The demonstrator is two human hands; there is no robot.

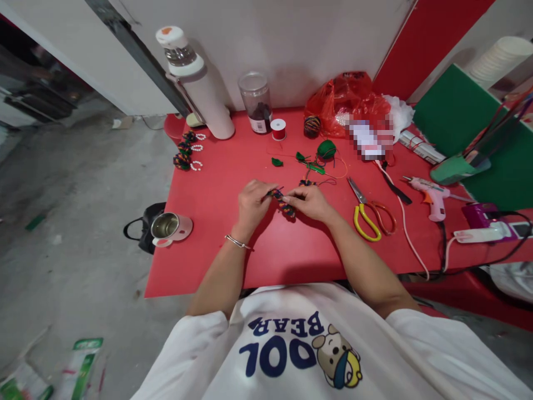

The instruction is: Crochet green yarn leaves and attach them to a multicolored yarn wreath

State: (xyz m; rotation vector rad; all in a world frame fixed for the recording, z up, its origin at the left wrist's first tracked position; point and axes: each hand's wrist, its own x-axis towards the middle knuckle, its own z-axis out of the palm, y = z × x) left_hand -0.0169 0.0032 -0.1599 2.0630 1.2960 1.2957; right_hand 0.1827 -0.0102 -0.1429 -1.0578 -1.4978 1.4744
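Note:
Between my hands is a dark multicoloured crocheted strip (285, 208), held above the red table (216, 222). My left hand (253, 201) pinches its upper left end. On its right side, the fingers of my right hand (310, 202) are closed on the same piece. Another bit of multicoloured crochet (307, 183) shows just behind my right hand. Farther back lie a green crochet hook (315, 168), a ball of green yarn (326, 149) and small green crocheted leaves (277, 162).
Scissors (366, 214) and a pink glue gun (431, 194) lie to the right, with cables around. A metal cup (171, 228) stands near the left edge. Behind are a tall thermos (204, 94), a clear jar (256, 103), a red thread spool (278, 130) and a red bag (343, 103).

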